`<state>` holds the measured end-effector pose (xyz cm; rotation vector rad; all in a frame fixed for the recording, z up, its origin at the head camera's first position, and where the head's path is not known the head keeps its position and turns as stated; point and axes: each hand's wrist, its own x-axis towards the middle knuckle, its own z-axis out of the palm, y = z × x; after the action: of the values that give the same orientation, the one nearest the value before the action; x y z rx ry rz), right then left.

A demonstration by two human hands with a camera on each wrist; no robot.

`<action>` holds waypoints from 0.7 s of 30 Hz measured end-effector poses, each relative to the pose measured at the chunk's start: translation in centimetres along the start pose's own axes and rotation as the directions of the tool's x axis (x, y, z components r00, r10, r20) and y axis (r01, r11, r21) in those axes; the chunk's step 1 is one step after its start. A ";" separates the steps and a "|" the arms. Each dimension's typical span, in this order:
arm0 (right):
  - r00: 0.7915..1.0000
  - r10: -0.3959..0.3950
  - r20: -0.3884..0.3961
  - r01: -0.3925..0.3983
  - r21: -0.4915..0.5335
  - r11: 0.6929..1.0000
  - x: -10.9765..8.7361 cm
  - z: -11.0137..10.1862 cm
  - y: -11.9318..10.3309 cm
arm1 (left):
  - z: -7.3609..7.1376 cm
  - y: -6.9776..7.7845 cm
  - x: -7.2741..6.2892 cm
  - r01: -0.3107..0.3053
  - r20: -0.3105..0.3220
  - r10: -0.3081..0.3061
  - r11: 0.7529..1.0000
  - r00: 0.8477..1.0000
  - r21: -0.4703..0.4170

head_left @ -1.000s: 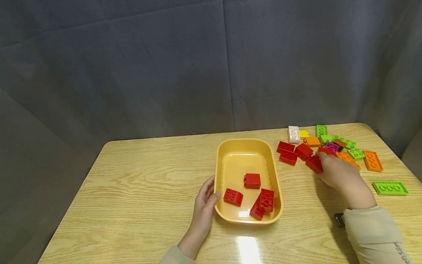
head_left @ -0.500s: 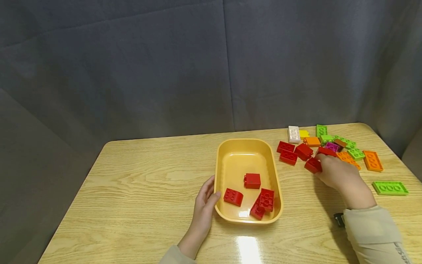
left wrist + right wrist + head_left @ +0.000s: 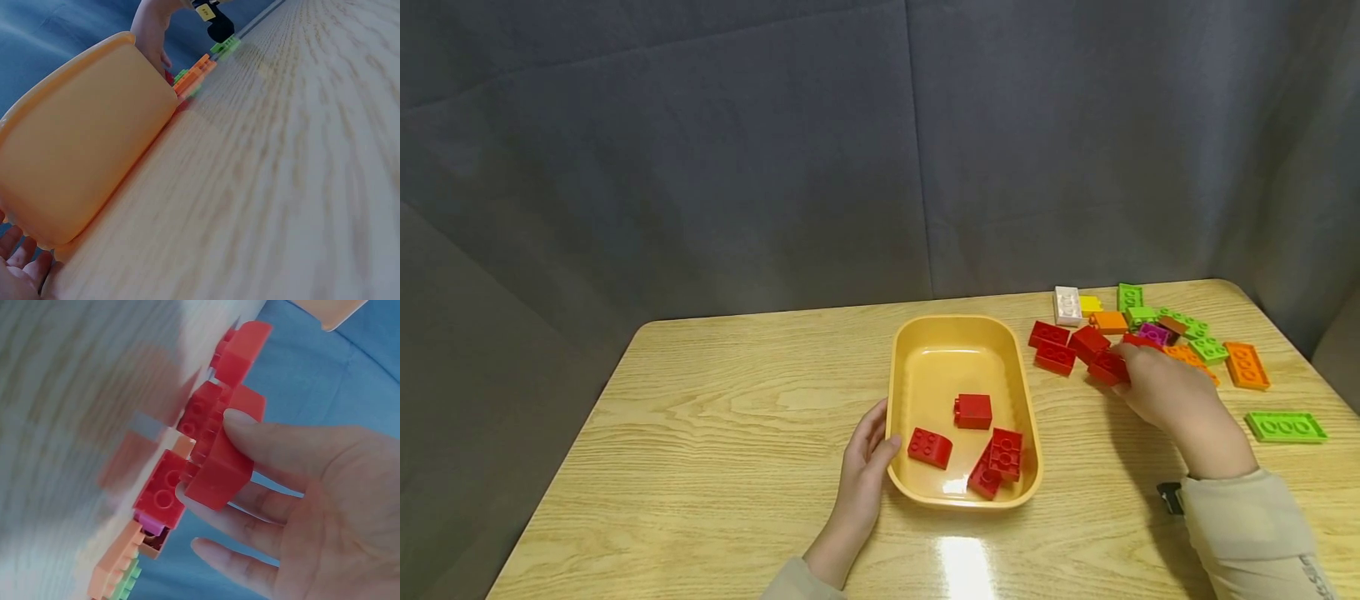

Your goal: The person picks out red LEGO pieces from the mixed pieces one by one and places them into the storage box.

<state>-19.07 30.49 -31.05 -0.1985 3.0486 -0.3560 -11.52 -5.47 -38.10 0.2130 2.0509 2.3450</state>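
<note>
My left hand point(image 3: 861, 479) grips a yellow plastic tray point(image 3: 943, 367) at its left side, thumb over the rim and fingers along the outer wall. In the left wrist view its fingertips point(image 3: 24, 251) show beside the tray's base. Several red toy bricks point(image 3: 973, 412) lie inside, toward the near end. Right of the tray, my right hand point(image 3: 1180, 404) pinches a red brick point(image 3: 220, 464) between thumb and fingers, studs toward the table. More red bricks point(image 3: 1055, 357) lie close around it, one of them point(image 3: 164, 490) just by the fingertips.
Beyond the right hand lie loose bricks: a white one point(image 3: 1067, 306), a yellow one point(image 3: 1090, 305), a purple one point(image 3: 1152, 335), and several orange and green ones. A long green brick point(image 3: 1287, 427) sits apart near the right edge. A dark grey curtain point(image 3: 775, 167) hangs behind the table.
The red brick in my right hand has shifted slightly left, toward the other red bricks. My left hand and the tray have stayed in place.
</note>
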 end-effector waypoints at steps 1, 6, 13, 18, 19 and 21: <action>1.000 -0.005 -0.015 0.005 0.002 1.000 -0.1 -0.1 -0.1 | 0.0 0.0 0.0 0.002 -0.001 -0.002 1.000 1.000 0.001; 0.993 -0.030 -0.114 0.029 -0.014 0.999 -0.4 -0.4 -0.9 | 0.0 0.0 0.0 0.005 -0.007 -0.005 1.000 1.000 0.007; 0.965 -0.089 -0.245 0.080 -0.047 0.996 -1.1 -0.8 -2.3 | 0.0 0.0 0.0 -0.001 0.000 0.001 1.000 1.000 0.014; 0.932 -0.138 -0.335 0.128 -0.052 0.990 -1.4 -1.0 -3.2 | 0.0 0.1 0.0 0.011 0.000 -0.011 1.000 1.000 0.009; 0.924 -0.148 -0.351 0.139 -0.051 0.989 -1.5 -1.0 -3.4 | 0.0 0.1 0.0 0.012 -0.002 -0.012 1.000 1.000 0.007; 0.909 -0.166 -0.383 0.157 -0.056 0.986 -1.6 -1.0 -3.8 | 0.0 0.1 -0.1 0.017 -0.004 -0.017 1.000 1.000 0.008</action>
<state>-17.16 27.23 -29.09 -0.4344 3.4380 -0.4130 -11.45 -5.45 -37.98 0.1910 2.0555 2.3297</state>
